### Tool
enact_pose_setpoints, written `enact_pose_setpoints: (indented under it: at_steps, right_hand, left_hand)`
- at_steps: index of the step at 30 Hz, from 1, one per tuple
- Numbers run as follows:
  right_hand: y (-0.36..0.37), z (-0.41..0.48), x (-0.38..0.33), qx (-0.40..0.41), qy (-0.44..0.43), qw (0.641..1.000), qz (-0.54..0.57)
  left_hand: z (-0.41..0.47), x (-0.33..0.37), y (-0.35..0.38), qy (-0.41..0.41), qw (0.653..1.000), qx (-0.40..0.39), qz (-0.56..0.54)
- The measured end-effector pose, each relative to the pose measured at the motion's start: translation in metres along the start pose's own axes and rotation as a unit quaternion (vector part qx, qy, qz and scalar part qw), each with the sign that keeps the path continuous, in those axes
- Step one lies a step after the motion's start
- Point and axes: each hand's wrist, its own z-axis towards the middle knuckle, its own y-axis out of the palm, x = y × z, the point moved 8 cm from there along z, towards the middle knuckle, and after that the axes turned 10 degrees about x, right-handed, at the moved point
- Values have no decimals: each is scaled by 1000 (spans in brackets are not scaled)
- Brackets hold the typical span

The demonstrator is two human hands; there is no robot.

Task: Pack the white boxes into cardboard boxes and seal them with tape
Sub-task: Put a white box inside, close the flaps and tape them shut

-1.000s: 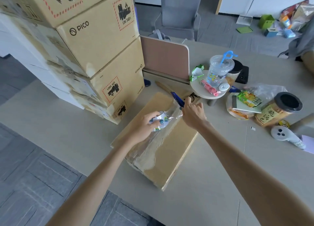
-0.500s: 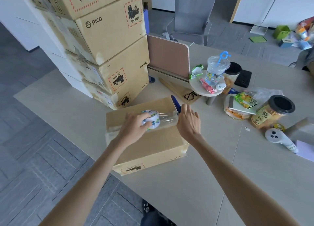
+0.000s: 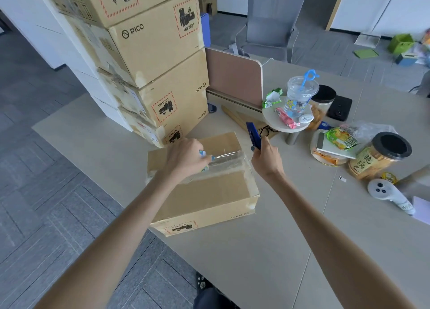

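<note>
Sealing the cardboard box [image 3: 209,192], below both hands | on the box's lid our left hand [image 3: 183,157] curls round the tape roll [image 3: 203,153] | the tape strip [image 3: 226,157] runs rightward along the lid to the box's right edge | just off that edge our right hand [image 3: 266,158], nearer the cut, we judge, grips a blue cutter [image 3: 253,134] | beyond the box: stacked cartons [image 3: 151,52].
</note>
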Motion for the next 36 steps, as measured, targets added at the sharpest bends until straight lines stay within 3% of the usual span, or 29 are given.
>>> enact_pose_setpoints:
  at_steps: [8, 17, 22, 26, 36]
  right_hand:
    - [17, 16, 25, -37, 37, 999, -13]
    - [54, 28, 60, -81, 69, 994, -22]
    - [80, 27, 75, -106, 122, 986, 34]
    - [99, 21, 85, -154, 211, 956, 134]
    - [123, 4, 115, -242, 394, 832, 308]
  left_hand:
    - [17, -5, 33, -38, 994, -81, 66]
    - [32, 7, 63, -26, 987, -112, 110]
    - [34, 9, 75, -33, 984, -125, 120]
    - [36, 7, 82, -44, 984, -132, 116]
    - [37, 14, 82, -29, 980, -121, 152]
